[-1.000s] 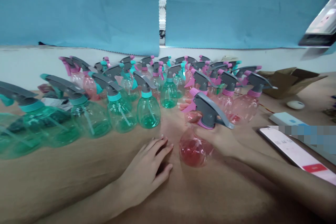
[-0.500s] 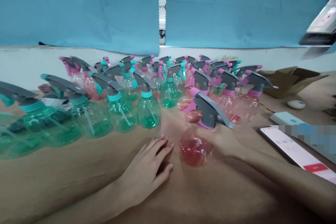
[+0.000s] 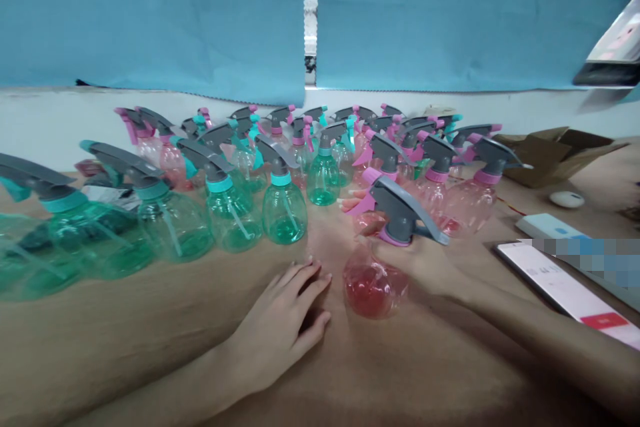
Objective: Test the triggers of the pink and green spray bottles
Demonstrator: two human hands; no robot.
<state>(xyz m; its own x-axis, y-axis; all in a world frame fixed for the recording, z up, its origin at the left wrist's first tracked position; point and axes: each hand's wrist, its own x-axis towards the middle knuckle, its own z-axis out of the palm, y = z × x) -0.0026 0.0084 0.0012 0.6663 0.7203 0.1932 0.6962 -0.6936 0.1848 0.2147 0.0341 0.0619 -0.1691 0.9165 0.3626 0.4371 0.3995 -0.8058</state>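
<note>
A pink spray bottle [image 3: 375,283] with a grey and pink trigger head stands on the wooden table, red-tinted in its lower part. My right hand [image 3: 415,260] grips it around the neck from the right; its fingers reach behind the bottle and are partly hidden. Just left of that bottle, my left hand [image 3: 283,317] lies on the table, palm down, fingers stretched and slightly apart, holding nothing. A green spray bottle [image 3: 284,213] with a turquoise collar stands beyond my left hand. Behind my right hand is another pink spray bottle [image 3: 470,203].
Several green bottles [image 3: 173,230] line the left side, and rows of mixed pink and green ones fill the back. At right lie a phone [image 3: 560,287], a white box [image 3: 553,227], a white oval object [image 3: 567,199] and an open cardboard box [image 3: 550,157]. Blue cloth [image 3: 150,20] hangs behind.
Almost nothing differs. The whole view has shifted very slightly; both hands and the pink spray bottle keep the same arrangement.
</note>
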